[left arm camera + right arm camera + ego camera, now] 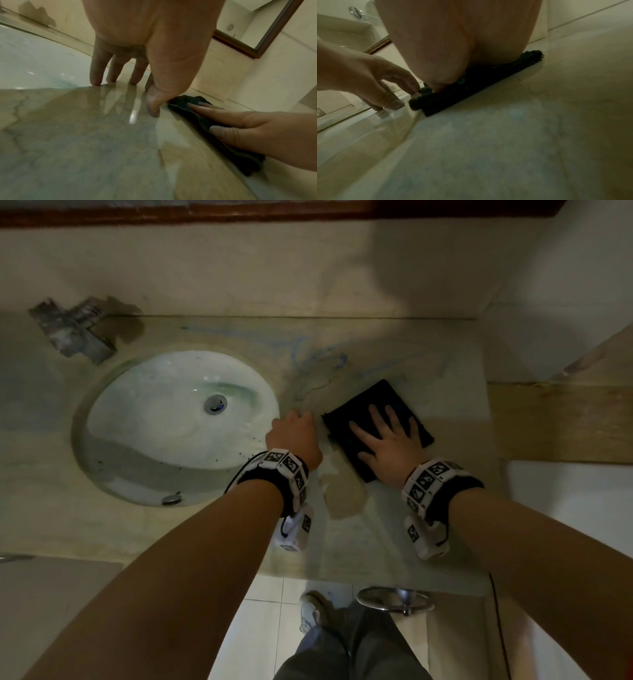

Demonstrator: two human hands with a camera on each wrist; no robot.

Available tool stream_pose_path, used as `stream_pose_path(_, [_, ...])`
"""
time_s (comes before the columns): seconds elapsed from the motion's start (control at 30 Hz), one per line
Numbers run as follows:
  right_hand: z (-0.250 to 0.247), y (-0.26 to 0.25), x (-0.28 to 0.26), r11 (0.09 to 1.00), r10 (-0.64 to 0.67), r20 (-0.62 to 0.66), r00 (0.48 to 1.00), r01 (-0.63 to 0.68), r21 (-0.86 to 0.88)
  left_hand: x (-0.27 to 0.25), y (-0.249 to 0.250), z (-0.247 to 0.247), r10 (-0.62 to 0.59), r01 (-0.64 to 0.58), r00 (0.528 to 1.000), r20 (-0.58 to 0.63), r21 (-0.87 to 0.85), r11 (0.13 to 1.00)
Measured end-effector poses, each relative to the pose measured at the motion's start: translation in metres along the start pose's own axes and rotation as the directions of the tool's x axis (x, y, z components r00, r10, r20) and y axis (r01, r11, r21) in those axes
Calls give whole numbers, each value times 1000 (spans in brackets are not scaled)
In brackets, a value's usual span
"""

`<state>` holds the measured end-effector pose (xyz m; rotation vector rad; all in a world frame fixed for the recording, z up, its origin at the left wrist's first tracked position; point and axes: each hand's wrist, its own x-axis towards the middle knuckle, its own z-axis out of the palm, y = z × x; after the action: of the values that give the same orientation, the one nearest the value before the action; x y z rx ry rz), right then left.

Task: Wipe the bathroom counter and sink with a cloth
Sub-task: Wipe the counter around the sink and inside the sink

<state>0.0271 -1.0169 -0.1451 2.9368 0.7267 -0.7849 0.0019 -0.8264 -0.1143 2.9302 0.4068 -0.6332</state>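
A dark cloth point(394, 402) lies flat on the wet marble counter point(376, 535), to the right of the oval white sink point(164, 440). My right hand point(383, 436) presses on the cloth with spread, straight fingers. In the right wrist view the palm point(453, 47) covers most of the cloth point(471, 92). My left hand point(294, 433) sits between the sink rim and the cloth's left edge, holding nothing. Its fingertips point(135, 79) stand on the counter, and its thumb reaches the corner of the cloth point(181, 102).
A metal tap point(75, 330) stands at the back left of the sink, whose drain point(215, 404) sits mid-bowl. Blue streaks point(318, 361) mark the counter behind the cloth. A wooden ledge point(561, 422) borders the right side. A chrome ring point(394, 601) hangs under the front edge.
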Motion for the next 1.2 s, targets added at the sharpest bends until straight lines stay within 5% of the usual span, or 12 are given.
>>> stream_pose_path(0.57, [-30, -6, 78, 998, 48, -30, 998, -47, 45, -2, 1, 2, -21, 20, 1000, -11, -34, 999])
stream_pose_path(0.9, [-15, 1, 19, 995, 69, -8, 998, -68, 69, -1, -1, 0, 13, -11, 999, 49, -34, 999])
stream_pose_path(1.2, [15, 35, -47, 962, 219, 24, 975, -220, 163, 5, -3, -8, 17, -17, 992, 125, -3, 1000])
